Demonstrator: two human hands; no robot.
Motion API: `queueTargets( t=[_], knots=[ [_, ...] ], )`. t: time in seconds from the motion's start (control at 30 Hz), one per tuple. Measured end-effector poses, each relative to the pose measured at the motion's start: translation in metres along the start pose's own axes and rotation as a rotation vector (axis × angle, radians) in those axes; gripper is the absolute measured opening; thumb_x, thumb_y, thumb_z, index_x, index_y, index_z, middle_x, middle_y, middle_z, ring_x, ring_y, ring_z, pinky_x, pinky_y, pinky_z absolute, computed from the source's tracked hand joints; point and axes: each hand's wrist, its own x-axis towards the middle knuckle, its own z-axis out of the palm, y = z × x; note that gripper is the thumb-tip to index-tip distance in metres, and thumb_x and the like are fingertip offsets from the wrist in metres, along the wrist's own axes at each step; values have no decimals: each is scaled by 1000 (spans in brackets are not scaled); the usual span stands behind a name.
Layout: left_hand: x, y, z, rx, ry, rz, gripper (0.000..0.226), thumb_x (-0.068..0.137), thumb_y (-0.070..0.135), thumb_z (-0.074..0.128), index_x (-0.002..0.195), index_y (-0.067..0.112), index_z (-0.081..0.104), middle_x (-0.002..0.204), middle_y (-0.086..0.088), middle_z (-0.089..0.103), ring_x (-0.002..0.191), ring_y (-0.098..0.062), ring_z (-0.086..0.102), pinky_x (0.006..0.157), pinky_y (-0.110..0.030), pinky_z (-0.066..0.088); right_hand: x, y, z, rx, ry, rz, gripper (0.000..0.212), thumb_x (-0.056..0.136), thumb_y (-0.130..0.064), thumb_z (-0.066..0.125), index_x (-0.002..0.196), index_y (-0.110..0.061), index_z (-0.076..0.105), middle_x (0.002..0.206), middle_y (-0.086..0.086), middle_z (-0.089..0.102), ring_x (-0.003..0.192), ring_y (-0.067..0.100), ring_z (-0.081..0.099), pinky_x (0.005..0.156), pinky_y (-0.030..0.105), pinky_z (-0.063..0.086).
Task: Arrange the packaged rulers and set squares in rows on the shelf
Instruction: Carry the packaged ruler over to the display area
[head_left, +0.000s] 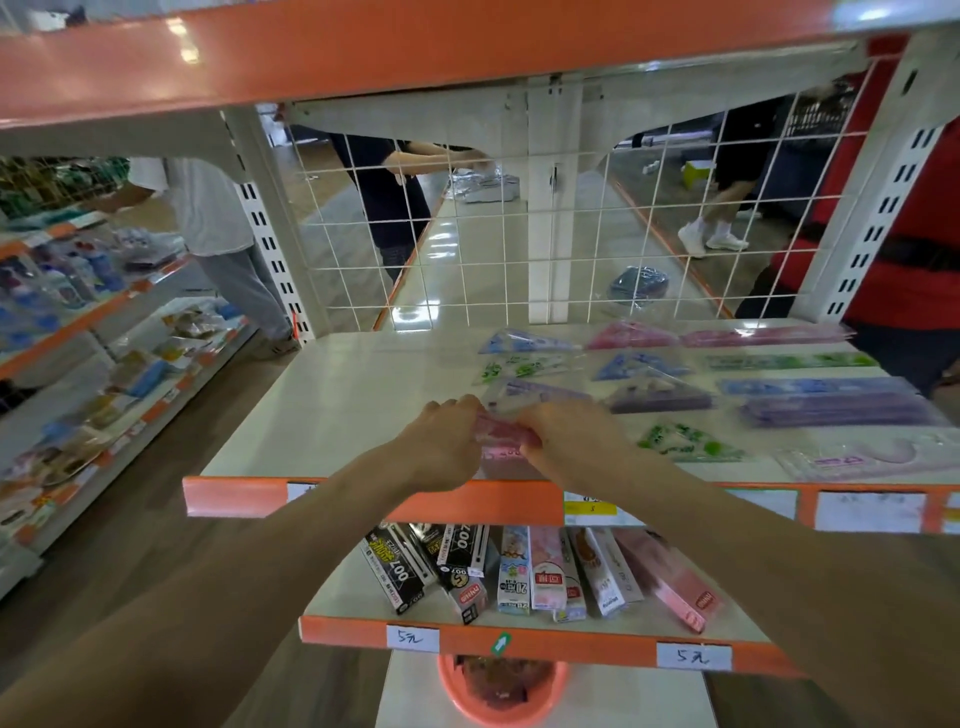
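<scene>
Shelf (332, 415): left hand (441, 441) and right hand (566, 441) meet on one packet (501, 431) at the front edge. From there: set squares (644, 364) at 1 o'clock, rulers (810, 387) in rows at 2, wire grid (519, 249) behind at 12. Lower shelf (353, 587) at 6 holds boxes (519, 569); tub (457, 691) beneath.

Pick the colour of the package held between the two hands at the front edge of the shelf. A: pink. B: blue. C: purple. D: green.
A: the pink package sits between the left hand and the right hand, both gripping it, while the green, blue and purple packs lie further back on the shelf.
</scene>
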Motion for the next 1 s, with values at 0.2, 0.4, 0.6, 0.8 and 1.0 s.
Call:
queueTargets(
  t=[0.2,0.4,0.6,0.8,1.0],
  knots=[
    [1,-5,-3,-95,41,4,28,98,10,36,111,5,60,107,-15,63,81,-22,51,67,-25,37,0,0,0,51,-49,13,23,96,-22,41,111,-26,57,99,2,64,88,24,62,64,29,39],
    [0,-5,-3,-147,97,38,30,97,13,38,78,11,61,64,-2,45,59,-20,43,49,-24,29,-3,3,3,25,-39,30,29,96,-19,40,122,-21,53,105,5,65,92,25,62,63,29,40],
    [-3,0,-2,-276,133,34,19,88,15,58,105,18,66,72,5,57,64,-12,50,55,-22,37,-6,-1,2,-1,-43,4,31,95,-12,41,121,-20,56,99,6,67,85,24,64,64,31,47],
    [0,-4,-12,-228,170,12,20,87,16,63,103,16,73,91,-5,69,81,-19,60,71,-30,48,0,0,-5,-7,-21,-35,29,96,-15,41,120,-21,56,94,2,63,76,18,53,61,27,35],
    [2,-10,-12,-252,100,-16,18,88,24,64,104,21,73,95,-4,70,90,-24,65,77,-36,53,4,18,-48,311,-116,57,30,96,-23,53,125,-21,60,120,0,63,105,17,59,90,31,47]
  ],
)
